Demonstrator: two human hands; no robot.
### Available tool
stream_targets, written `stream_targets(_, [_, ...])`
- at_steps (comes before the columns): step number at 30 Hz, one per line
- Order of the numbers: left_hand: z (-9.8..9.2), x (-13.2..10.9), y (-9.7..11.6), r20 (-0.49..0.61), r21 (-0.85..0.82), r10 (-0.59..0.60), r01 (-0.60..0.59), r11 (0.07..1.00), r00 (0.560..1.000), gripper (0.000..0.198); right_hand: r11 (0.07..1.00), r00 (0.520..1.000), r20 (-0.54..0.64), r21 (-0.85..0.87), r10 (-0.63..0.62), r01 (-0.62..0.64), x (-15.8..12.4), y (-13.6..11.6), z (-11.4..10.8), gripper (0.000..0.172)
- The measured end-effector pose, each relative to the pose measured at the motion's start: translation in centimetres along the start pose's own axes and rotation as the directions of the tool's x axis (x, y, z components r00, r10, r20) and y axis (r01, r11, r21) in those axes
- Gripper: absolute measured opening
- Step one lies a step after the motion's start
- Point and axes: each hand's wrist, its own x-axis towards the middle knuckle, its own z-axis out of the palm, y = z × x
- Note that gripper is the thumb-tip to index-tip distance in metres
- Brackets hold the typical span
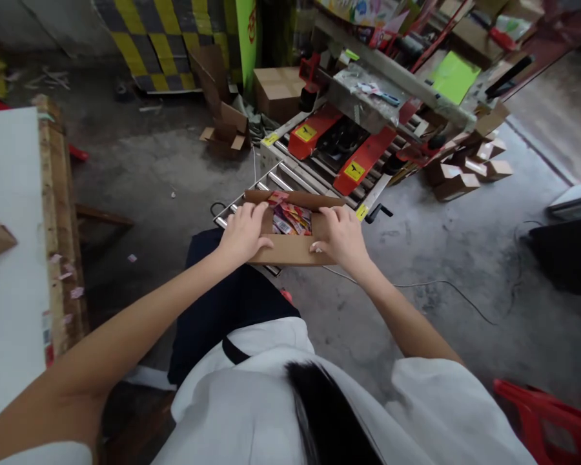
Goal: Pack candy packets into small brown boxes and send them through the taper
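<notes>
A brown cardboard box [293, 250] rests at the near end of the roller conveyor [295, 175], in front of my body. Its top is partly open, and colourful small packets [291, 218] lie inside. My left hand [246, 234] grips the box's left end, with fingers over the flap and thumb on the near side. At the right end, my right hand [343, 236] holds the box in the same way, fingers bent over the inner flap. The undersides of both hands are hidden.
Beyond the box stands a carton-sealing machine with red belt plates [365, 161]. Several small cartons [458, 184] lie right of it. A white-topped table [10, 168] is at left, an open carton [225, 132] on the floor behind. A cable [430, 282] crosses the floor; a red stool [552, 413] stands lower right.
</notes>
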Motion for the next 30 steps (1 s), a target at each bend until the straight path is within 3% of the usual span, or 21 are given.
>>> stream_targets(2, [-0.2, -0.1, 0.1, -0.003, 0.04, 0.085, -0.084, 0.996, 0.996, 0.089, 0.986, 0.987, 0.007, 0.018, -0.163, 0.163, -0.2, -0.8, 0.1, 0.081])
stream_targets(5, [-0.6, 1.2, -0.3, 0.091, 0.045, 0.246, -0.251, 0.967, 0.965, 0.092, 0.943, 0.946, 0.022, 0.098, -0.322, 0.319, 0.7, -2.0, 0.2, 0.073])
stream_targets(8, [-1.0, 3.1, -0.5, 0.27, 0.044, 0.349, -0.373, 0.927, 0.898, 0.092, 0.949, 0.953, -0.078, 0.101, -0.292, 0.299, 2.4, -2.9, 0.0, 0.063])
stream_targets(10, [-1.1, 4.4, 0.0, 0.389, 0.053, 0.349, -0.399, 0.915, 0.852, 0.089, 0.965, 0.961, -0.139, 0.08, -0.239, 0.251, 3.5, -3.1, -0.2, 0.061])
stream_targets(14, [-1.2, 7.2, 1.6, 0.56, 0.04, 0.278, -0.36, 0.932, 0.781, 0.088, 0.978, 0.977, -0.086, 0.05, -0.197, 0.202, 4.9, -2.7, 0.3, 0.066])
stream_targets(17, [-1.1, 8.5, 2.3, 0.623, 0.03, 0.219, -0.302, 0.953, 0.751, 0.085, 0.978, 0.979, -0.068, 0.065, -0.192, 0.197, 4.9, -2.6, 0.6, 0.068])
stream_targets(20, [-0.8, 7.1, 1.6, 0.534, -0.008, 0.245, -0.285, 0.958, 0.809, 0.084, 0.975, 0.978, -0.088, 0.106, -0.188, 0.197, 4.1, -3.0, 0.3, 0.067])
stream_targets(23, [0.0, 2.7, 0.3, 0.223, -0.034, 0.335, -0.336, 0.941, 0.915, 0.068, 0.98, 0.982, -0.087, 0.101, -0.165, 0.173, 2.2, -3.8, 0.7, 0.069])
stream_targets(25, [0.5, -0.8, -0.6, -0.02, 0.004, 0.36, -0.36, 0.933, 0.933, 0.04, 0.984, 0.987, -0.075, 0.095, -0.145, 0.152, 0.2, -4.4, 1.9, 0.07])
stream_targets(27, [0.7, -3.1, -1.3, -0.177, 0.049, 0.341, -0.338, 0.94, 0.923, 0.028, 0.986, 0.989, -0.06, 0.096, -0.134, 0.139, -2.0, -4.8, 3.6, 0.066])
stream_targets(29, [0.4, -3.5, -1.8, -0.183, 0.07, 0.303, -0.295, 0.953, 0.935, 0.049, 0.987, 0.991, -0.045, 0.098, -0.123, 0.127, -3.9, -5.0, 5.2, 0.059])
stream_targets(30, [0.2, -2.9, -2.0, -0.119, 0.073, 0.304, -0.297, 0.952, 0.945, 0.07, 0.987, 0.992, -0.042, 0.099, -0.12, 0.123, -4.5, -5.0, 5.7, 0.057])
